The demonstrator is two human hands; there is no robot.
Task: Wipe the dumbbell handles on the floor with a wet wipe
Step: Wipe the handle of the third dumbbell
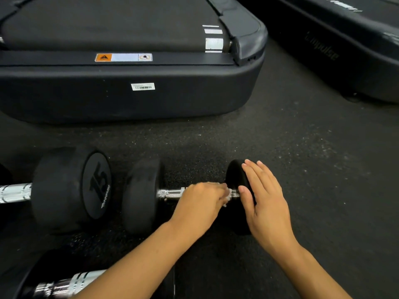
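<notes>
left hand [200, 199] wiping dumbbell handle [170, 193], open floor [313, 169] rightward

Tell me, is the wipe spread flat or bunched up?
Bunched up. Only a small crumpled white bit of the wipe shows under the left hand, pressed on the dumbbell handle.

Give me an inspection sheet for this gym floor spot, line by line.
Surface: black speckled rubber floor, dusty patches.
Job's things: small dumbbell lying on its side; wet wipe pressed on its chrome handle.
Clutter: dumbbell marked 15 at left; a third dumbbell's handle at bottom left.
Hands: left hand closed on the wipe; right hand open, flat against the right end weight.
Cables: nothing seen.
Surroundings: treadmill base ahead, a second machine to its right.
</notes>
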